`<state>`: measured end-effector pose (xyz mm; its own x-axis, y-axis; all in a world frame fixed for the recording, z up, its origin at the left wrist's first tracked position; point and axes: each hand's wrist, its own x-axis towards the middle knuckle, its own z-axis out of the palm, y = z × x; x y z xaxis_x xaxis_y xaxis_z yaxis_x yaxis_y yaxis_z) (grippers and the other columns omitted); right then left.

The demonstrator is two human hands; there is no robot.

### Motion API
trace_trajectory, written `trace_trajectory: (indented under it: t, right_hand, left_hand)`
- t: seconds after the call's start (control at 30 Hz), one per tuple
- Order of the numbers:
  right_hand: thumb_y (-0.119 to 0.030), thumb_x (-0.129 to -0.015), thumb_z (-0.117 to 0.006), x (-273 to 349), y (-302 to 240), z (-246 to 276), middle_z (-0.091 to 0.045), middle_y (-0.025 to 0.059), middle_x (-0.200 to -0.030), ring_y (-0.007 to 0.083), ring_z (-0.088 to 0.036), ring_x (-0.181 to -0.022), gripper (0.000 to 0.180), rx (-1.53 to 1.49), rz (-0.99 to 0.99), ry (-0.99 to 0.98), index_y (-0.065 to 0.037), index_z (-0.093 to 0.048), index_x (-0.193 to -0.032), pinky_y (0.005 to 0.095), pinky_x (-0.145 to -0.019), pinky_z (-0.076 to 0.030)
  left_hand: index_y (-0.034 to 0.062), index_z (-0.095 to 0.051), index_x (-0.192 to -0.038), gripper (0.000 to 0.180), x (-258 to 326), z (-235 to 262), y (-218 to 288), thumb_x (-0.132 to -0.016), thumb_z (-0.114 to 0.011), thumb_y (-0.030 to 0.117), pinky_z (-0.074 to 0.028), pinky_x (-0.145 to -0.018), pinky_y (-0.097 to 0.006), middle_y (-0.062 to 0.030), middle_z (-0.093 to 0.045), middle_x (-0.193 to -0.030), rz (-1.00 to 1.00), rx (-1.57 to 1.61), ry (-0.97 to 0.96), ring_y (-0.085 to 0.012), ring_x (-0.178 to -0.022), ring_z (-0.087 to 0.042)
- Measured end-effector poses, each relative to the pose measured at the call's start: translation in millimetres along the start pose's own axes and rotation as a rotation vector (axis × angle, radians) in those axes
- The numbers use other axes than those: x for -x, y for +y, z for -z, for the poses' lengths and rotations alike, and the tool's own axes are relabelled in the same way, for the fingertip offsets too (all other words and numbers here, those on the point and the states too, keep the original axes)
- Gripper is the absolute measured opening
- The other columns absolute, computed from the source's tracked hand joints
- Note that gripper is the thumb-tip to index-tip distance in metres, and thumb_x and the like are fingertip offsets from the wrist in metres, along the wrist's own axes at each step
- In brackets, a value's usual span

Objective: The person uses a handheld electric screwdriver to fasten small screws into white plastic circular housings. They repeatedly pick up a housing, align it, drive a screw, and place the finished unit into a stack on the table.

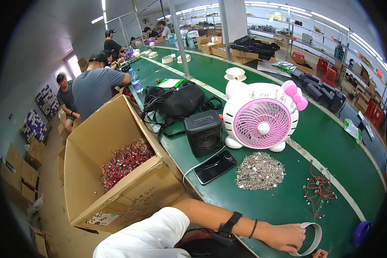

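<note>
The left hand, lying on the green bench at the lower edge, pinches a pale curved strip arching rightward toward the right hand, barely in view, grip undeterminable; red wired parts lie just beyond.

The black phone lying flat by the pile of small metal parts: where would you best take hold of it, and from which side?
Grip the black phone across its two long edges, coming from above. It lies flat, screen up, on the green table, so only the thin sides offer purchase. Probably take the lower left end: the pile of small metal parts crowds its right side, the black speaker its upper end.
</note>
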<state>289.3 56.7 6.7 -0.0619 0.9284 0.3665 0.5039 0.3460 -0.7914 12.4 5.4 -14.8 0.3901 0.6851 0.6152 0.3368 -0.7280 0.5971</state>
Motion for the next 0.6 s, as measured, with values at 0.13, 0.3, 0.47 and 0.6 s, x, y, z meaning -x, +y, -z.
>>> trace_trajectory:
  t: [0.13,0.3,0.47,0.6]
  right_hand:
    - [-0.014,-0.101,-0.073,0,-9,3,-0.068,0.0124,-0.085,0.0221,-0.062,-0.077,0.018,0.184,0.039,-0.047,0.003,-0.07,-0.1,0.036,-0.073,-0.054]
    - [-0.018,-0.103,-0.071,0,-15,4,-0.07,0.0147,-0.088,0.0231,-0.063,-0.079,0.021,0.243,0.013,-0.093,0.003,-0.07,-0.102,0.0368,-0.077,-0.055]
    - [-0.02,-0.105,-0.068,0,-18,8,-0.071,0.0174,-0.096,0.0245,-0.066,-0.087,0.025,0.228,-0.115,-0.155,0.004,-0.069,-0.11,0.0368,-0.083,-0.055]
    - [-0.022,-0.106,-0.067,1,-19,9,-0.071,0.0179,-0.099,0.0244,-0.065,-0.09,0.027,0.207,-0.153,-0.18,0.005,-0.067,-0.111,0.0368,-0.084,-0.055]
  left_hand:
    - [0.0111,-0.073,-0.091,0.021,-1,2,12,-0.095,-0.07,0.032,-0.043,-0.085,-0.045,-0.008,-0.062,-0.093,-0.039,0.026,0.008,-0.0295,-0.096,-0.056]
    - [0.0085,-0.071,-0.09,0.029,-8,15,18,-0.105,-0.064,0.032,-0.046,-0.074,-0.046,-0.0113,-0.062,-0.087,-0.144,0.048,0.044,-0.0334,-0.085,-0.059]
    - [0.0097,-0.069,-0.088,0.031,-7,4,24,-0.106,-0.062,0.033,-0.045,-0.072,-0.045,-0.0106,-0.06,-0.085,-0.16,-0.031,0.154,-0.0324,-0.084,-0.057]
    - [0.0105,-0.067,-0.088,0.031,-6,7,26,-0.107,-0.061,0.034,-0.042,-0.07,-0.045,-0.0102,-0.058,-0.085,-0.144,-0.038,0.151,-0.0323,-0.083,-0.055]
